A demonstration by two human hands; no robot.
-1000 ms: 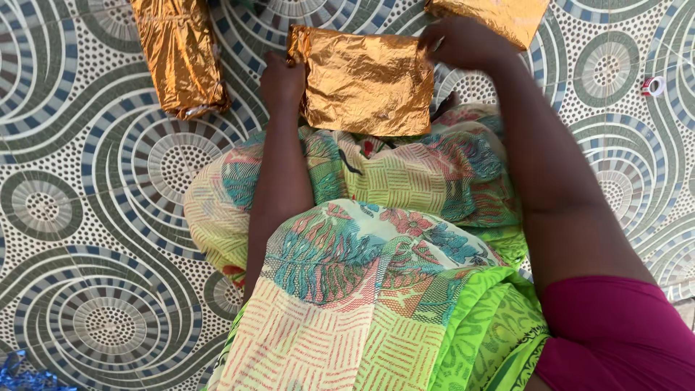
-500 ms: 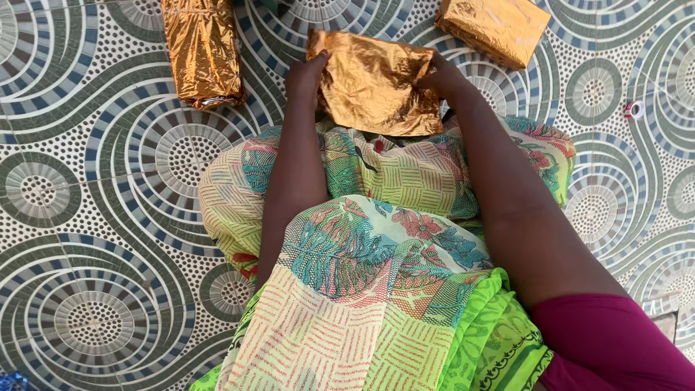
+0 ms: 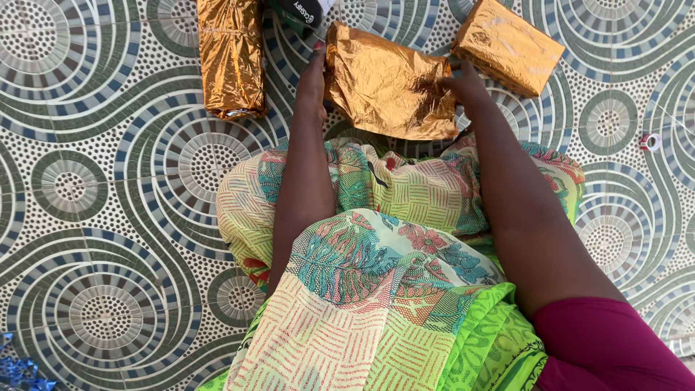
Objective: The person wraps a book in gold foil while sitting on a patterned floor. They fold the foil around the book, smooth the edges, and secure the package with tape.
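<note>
A crinkled gold foil-wrapped parcel (image 3: 387, 87) lies on the patterned floor mat just beyond my knees. My left hand (image 3: 313, 81) presses flat against its left edge, fingers straight. My right hand (image 3: 463, 85) grips its right end, fingers curled on the foil. My lap is covered by a green, yellow and teal printed cloth (image 3: 384, 275).
A long gold-wrapped parcel (image 3: 232, 54) lies to the left, a boxy gold-wrapped one (image 3: 508, 45) to the upper right. A dark object (image 3: 304, 13) sits at the top edge. A small tape roll (image 3: 650, 142) lies at far right, blue shiny scrap (image 3: 18, 369) at bottom left.
Both hands slid down the parcel's sides; my right hand came from its top right corner to its right end. The view shifted, so everything sits lower and further right.
</note>
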